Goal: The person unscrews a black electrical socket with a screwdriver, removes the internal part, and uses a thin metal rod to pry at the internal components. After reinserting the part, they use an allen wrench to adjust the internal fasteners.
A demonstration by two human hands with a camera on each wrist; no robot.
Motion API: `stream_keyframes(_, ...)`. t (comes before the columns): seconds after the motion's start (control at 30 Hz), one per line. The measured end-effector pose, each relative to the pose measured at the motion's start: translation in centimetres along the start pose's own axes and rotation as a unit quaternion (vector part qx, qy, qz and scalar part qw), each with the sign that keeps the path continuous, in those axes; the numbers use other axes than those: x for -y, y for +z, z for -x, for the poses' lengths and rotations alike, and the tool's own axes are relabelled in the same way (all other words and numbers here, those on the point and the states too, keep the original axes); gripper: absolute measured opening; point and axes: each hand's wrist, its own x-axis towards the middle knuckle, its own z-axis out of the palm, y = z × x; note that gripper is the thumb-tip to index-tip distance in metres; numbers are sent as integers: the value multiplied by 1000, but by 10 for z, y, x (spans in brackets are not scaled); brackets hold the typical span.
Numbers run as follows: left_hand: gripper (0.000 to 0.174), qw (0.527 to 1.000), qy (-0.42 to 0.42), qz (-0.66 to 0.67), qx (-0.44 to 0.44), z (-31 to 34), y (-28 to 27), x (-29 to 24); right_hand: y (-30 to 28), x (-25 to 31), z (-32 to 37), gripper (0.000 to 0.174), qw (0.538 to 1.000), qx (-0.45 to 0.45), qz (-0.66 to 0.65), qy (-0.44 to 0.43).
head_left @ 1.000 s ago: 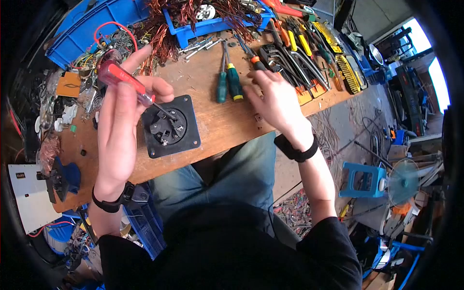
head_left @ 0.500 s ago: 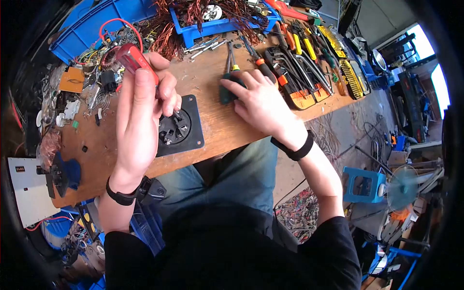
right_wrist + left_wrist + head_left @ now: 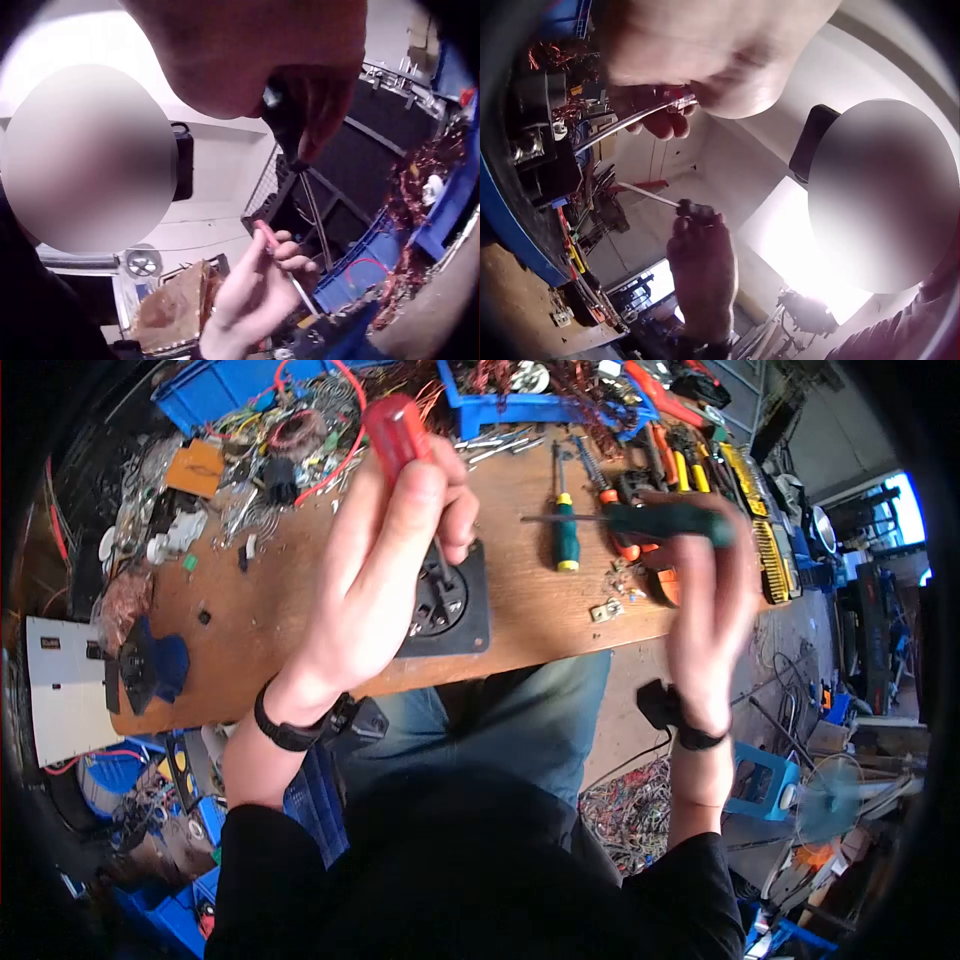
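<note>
My left hand (image 3: pixel 375 565) grips a red-handled screwdriver (image 3: pixel 398 432), its shaft slanting down to the black square part (image 3: pixel 478 622) at the table's front. In the left wrist view the shaft (image 3: pixel 619 129) reaches dark pieces on that part. Raised over the table's right side, my right hand (image 3: pixel 708 610) holds a dark green screwdriver (image 3: pixel 655 522) by its handle, the shaft pointing left; both are partly blurred. In the right wrist view its shaft (image 3: pixel 316 217) points downward. A second green screwdriver (image 3: pixel 567 542), banded yellow, lies on the wood between the hands.
Pliers, hex keys and an orange-handled screwdriver (image 3: pixel 608 495) lie at the right. Behind stand a blue tray (image 3: pixel 490 412) of copper wire and a blue bin (image 3: pixel 205 402). Loose parts and an orange square (image 3: pixel 195 468) cover the left. Small metal bits (image 3: pixel 606 610) sit near the front edge.
My right hand has taken one green screwdriver off the table and carried it up and right. My left hand still grips the red one. The head view has shifted, moving the table's contents rightward.
</note>
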Motion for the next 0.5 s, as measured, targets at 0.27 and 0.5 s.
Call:
stream_keyframes(0.27,46,999,13,-53,2,-1,-9,6,-1,51,11,57,995,20,-89,-35)
stream_keyframes(0.5,58,999,2,32,21,6,10,-13,9,62,15,54,995,45,-68,-50)
